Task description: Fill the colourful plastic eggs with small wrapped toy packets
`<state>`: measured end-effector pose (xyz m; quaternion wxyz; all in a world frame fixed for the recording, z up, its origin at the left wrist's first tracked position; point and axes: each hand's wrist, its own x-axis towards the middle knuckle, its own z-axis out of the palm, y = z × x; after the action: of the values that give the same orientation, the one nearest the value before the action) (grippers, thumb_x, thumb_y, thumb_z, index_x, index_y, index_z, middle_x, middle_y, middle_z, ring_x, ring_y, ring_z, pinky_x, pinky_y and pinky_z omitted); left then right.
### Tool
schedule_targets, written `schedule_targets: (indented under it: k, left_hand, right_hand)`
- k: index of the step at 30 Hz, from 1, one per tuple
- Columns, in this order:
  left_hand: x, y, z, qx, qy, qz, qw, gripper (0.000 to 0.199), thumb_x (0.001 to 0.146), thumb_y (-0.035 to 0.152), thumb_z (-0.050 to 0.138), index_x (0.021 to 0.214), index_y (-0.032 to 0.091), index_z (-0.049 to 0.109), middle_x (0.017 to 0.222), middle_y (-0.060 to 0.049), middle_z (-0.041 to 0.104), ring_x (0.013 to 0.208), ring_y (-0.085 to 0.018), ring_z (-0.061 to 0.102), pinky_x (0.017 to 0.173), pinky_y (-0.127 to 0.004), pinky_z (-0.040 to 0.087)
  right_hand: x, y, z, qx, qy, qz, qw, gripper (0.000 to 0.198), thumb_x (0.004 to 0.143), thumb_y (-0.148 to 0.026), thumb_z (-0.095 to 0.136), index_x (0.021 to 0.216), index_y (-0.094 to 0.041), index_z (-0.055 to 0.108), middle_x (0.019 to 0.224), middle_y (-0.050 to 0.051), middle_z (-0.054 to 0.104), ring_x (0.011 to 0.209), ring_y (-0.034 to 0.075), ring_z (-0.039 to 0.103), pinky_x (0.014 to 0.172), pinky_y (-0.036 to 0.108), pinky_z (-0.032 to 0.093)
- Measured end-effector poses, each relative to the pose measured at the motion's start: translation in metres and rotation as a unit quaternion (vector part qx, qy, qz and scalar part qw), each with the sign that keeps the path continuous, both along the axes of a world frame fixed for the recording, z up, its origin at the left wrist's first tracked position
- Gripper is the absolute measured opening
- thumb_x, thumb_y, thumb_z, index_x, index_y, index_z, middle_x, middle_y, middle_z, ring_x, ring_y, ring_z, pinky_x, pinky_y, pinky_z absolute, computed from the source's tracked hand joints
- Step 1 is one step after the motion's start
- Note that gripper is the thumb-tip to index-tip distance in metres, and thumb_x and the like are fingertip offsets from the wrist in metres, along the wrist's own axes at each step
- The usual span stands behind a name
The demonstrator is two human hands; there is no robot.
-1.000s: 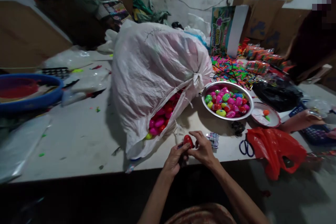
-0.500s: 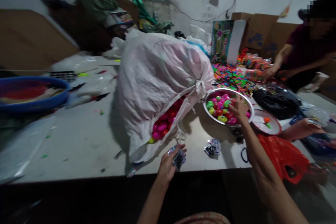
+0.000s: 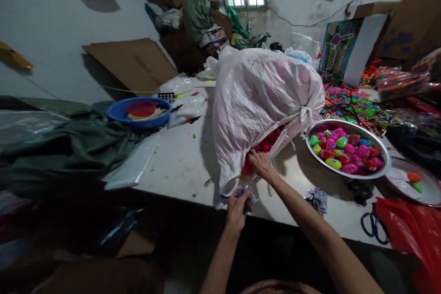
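Note:
A large white woven sack [image 3: 257,89] lies on the table, its side opening showing pink and red plastic eggs [image 3: 274,139]. My right hand [image 3: 262,165] reaches into that opening, fingers curled down among the eggs; the fingertips are partly hidden, so what they grip cannot be made out. Below the opening, near the table edge, my left hand [image 3: 237,209] is closed on small shiny plastic packets [image 3: 253,196]. A similar little pile of packets [image 3: 319,200] lies to the right. The metal bowl [image 3: 386,165] holds many coloured plastic eggs [image 3: 344,147].
Dark-handled scissors [image 3: 375,228] and a red plastic bag [image 3: 409,225] lie at the right front. A plate [image 3: 427,194] holds an orange and a green piece. To the left stands a blue basin [image 3: 141,122]. Small colourful pieces [image 3: 365,112] spread behind the bowl.
My right hand has left the bowl of eggs and moved left into the sack opening. My left hand still holds its packets. The view has turned left, and the co-worker is mostly out of frame.

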<state>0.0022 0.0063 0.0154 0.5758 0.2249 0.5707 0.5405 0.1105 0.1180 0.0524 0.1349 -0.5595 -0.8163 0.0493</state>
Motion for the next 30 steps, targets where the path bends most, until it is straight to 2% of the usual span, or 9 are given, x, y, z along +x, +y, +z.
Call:
schedule_targets:
  k: [4,6,8,10,13,15,18,24,30]
  left_hand:
    - [-0.011,0.000,0.004,-0.008,-0.029,0.011,0.999,0.038,0.042,0.025,0.082,0.071,0.015,0.060,0.056,0.004,0.059,0.045,-0.009,0.053,0.045,-0.020,0.042]
    - [-0.011,0.000,0.004,0.001,-0.014,0.011,1.000,0.039,0.043,0.025,0.082,0.074,0.014,0.061,0.058,0.003,0.061,0.047,-0.010,0.054,0.047,-0.021,0.042]
    - [-0.007,0.000,0.004,0.021,0.020,-0.003,1.000,0.040,0.044,0.026,0.082,0.076,0.013,0.062,0.059,0.001,0.061,0.049,-0.010,0.054,0.047,-0.021,0.041]
    - [-0.001,0.001,0.006,0.045,0.057,-0.028,0.997,0.039,0.045,0.025,0.081,0.077,0.013,0.062,0.058,0.002,0.060,0.049,-0.010,0.053,0.046,-0.020,0.039]
    - [0.011,0.002,0.009,0.079,0.096,-0.074,0.989,0.039,0.042,0.020,0.082,0.075,0.014,0.062,0.057,0.002,0.059,0.052,-0.011,0.052,0.049,-0.019,0.040]
    - [0.020,0.002,0.011,0.093,0.118,-0.103,0.983,0.040,0.040,0.017,0.082,0.074,0.015,0.062,0.057,0.002,0.059,0.054,-0.011,0.053,0.051,-0.019,0.040]
    - [0.030,-0.001,0.011,0.090,0.130,-0.148,0.976,0.038,0.042,0.020,0.083,0.075,0.014,0.064,0.054,0.003,0.057,0.050,-0.010,0.050,0.047,-0.018,0.037]
    - [0.037,-0.005,0.002,0.044,0.058,-0.158,0.985,0.032,0.054,0.038,0.078,0.064,0.012,0.062,0.046,0.003,0.051,0.038,-0.007,0.042,0.038,-0.018,0.031]
    - [0.040,-0.001,-0.004,0.029,0.040,-0.072,0.996,0.038,0.057,0.045,0.075,0.057,0.014,0.053,0.045,0.006,0.047,0.037,-0.005,0.041,0.035,-0.016,0.028]
  right_hand:
    - [0.012,-0.005,0.005,0.011,0.023,0.007,1.000,0.024,0.078,-0.015,0.055,0.102,-0.014,0.056,0.114,0.014,0.056,0.098,0.024,0.053,0.085,0.035,0.038]
    - [0.024,-0.017,0.012,0.017,0.106,-0.024,0.994,0.032,0.074,-0.023,0.061,0.103,-0.015,0.054,0.105,0.011,0.059,0.094,0.024,0.054,0.082,0.035,0.039]
    - [0.039,-0.034,0.017,-0.038,0.239,-0.040,0.969,0.033,0.070,-0.031,0.063,0.098,-0.016,0.055,0.088,0.005,0.062,0.080,0.021,0.056,0.071,0.031,0.042]
    - [0.055,-0.054,0.017,-0.170,0.380,-0.001,0.909,0.030,0.069,-0.036,0.063,0.091,-0.016,0.058,0.075,0.001,0.061,0.066,0.016,0.056,0.060,0.027,0.042]
    - [0.075,-0.081,0.007,-0.343,0.529,0.064,0.774,0.027,0.068,-0.036,0.064,0.083,-0.014,0.060,0.068,-0.001,0.061,0.056,0.011,0.054,0.051,0.022,0.041]
    - [0.083,-0.093,-0.004,-0.375,0.585,0.045,0.718,0.026,0.064,-0.032,0.068,0.081,-0.014,0.060,0.064,-0.002,0.060,0.051,0.009,0.053,0.047,0.019,0.039]
    - [0.088,-0.101,-0.019,-0.348,0.646,-0.035,0.678,0.029,0.058,-0.028,0.074,0.078,-0.014,0.058,0.058,-0.004,0.059,0.044,0.007,0.050,0.043,0.018,0.038]
    - [0.101,-0.109,-0.021,-0.300,0.688,-0.089,0.655,0.033,0.058,-0.033,0.075,0.080,-0.014,0.060,0.069,0.000,0.063,0.050,0.009,0.055,0.047,0.020,0.044]
    - [0.105,-0.129,-0.016,-0.235,0.649,-0.105,0.716,0.032,0.064,-0.037,0.072,0.085,-0.015,0.061,0.069,-0.001,0.061,0.055,0.010,0.055,0.052,0.022,0.045]
